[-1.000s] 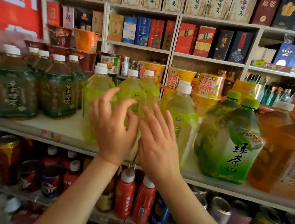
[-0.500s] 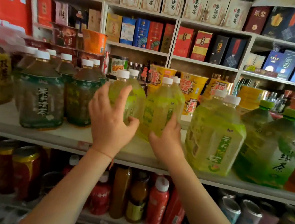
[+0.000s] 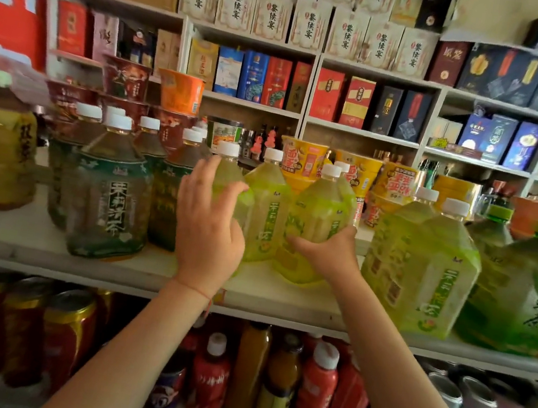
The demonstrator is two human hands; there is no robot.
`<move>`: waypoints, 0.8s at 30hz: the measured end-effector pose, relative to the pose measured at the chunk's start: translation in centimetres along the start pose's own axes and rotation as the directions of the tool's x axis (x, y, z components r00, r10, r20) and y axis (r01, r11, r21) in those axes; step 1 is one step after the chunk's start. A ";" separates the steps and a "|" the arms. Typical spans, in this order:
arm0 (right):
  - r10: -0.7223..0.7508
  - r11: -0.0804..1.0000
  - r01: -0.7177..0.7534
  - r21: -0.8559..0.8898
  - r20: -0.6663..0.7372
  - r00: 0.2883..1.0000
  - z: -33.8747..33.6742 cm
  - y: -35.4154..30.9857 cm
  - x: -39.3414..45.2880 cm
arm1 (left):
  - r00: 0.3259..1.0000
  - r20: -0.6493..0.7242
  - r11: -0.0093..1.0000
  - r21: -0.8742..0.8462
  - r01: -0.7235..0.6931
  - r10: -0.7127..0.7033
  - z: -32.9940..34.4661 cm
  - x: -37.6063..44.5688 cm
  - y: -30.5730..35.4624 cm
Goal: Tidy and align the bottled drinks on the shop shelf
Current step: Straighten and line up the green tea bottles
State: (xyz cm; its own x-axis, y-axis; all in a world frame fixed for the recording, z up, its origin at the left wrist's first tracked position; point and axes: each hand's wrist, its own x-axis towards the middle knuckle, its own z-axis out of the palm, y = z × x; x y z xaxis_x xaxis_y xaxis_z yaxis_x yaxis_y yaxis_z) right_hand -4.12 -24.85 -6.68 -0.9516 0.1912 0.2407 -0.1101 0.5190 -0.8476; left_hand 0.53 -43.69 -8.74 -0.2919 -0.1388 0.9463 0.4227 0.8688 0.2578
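**Both hands on the pale green bottles at mid-shelf**

The right hand (image 3: 326, 253) has its fingers curled round the lower body of a pale yellow-green plastic tea bottle with a white cap (image 3: 313, 224), thumb across the front; the left hand (image 3: 209, 226) spreads its fingers, slightly bent, against the side of a second pale green white-capped bottle (image 3: 229, 184), and a thin red thread circles that wrist; whether those fingers truly clamp it I cannot tell; a third pale green bottle (image 3: 268, 210) stands between the two, touching both; all three stand upright on the white shop shelf (image 3: 31, 239), set back from its front edge; left of the held bottle stands a group of dark green jasmine-tea bottles with white caps (image 3: 109, 195); right of it stand two larger pale green bottles (image 3: 425, 260) nearer the shelf edge, then deep green bottles with green caps (image 3: 525, 288); behind it stand yellow instant-noodle cups (image 3: 304, 160); below the shelf stand red cans (image 3: 66, 331) and small red bottles (image 3: 315, 390).
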 end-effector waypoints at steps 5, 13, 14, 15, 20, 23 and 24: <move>-0.196 0.980 0.194 0.036 0.042 0.980 0.9 -0.2 -2.3 | 0.992 0.024 0.992 0.023 -0.121 0.120 1.4 -0.5 2.5; -0.192 0.978 0.178 0.109 0.140 0.971 -1.6 -0.5 -2.6 | 0.983 0.154 0.983 0.137 -0.120 0.098 3.8 2.7 4.6; -0.179 0.980 0.168 0.110 0.095 0.979 -2.0 -0.6 -2.1 | 0.981 0.179 0.980 0.164 -0.109 0.079 4.3 3.0 4.8; -0.178 0.980 0.174 0.093 0.039 0.983 -2.1 -0.6 -1.3 | 0.979 0.195 0.976 0.191 -0.103 0.065 4.6 3.3 5.0; -0.108 0.987 0.084 -0.136 -0.181 0.977 -1.5 -1.0 2.8 | 0.986 0.133 0.968 0.218 -0.125 0.097 5.4 3.2 4.9; -0.034 0.986 -0.006 -0.167 -0.231 0.972 -0.4 -1.1 5.1 | 0.988 0.108 0.968 0.213 -0.133 0.112 5.5 3.1 5.0; -0.006 0.984 -0.034 -0.172 -0.227 0.974 0.1 -1.1 5.8 | 0.988 0.103 0.969 0.209 -0.134 0.115 5.5 3.1 5.1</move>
State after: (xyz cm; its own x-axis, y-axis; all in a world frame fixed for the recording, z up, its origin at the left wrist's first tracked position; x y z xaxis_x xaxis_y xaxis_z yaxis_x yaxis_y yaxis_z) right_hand -9.57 -24.40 -4.38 -0.8606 0.3723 0.3474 -0.0269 0.6479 -0.7612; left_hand -2.94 -37.11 -5.62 -0.3286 0.0114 0.9444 0.2696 0.9595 0.0822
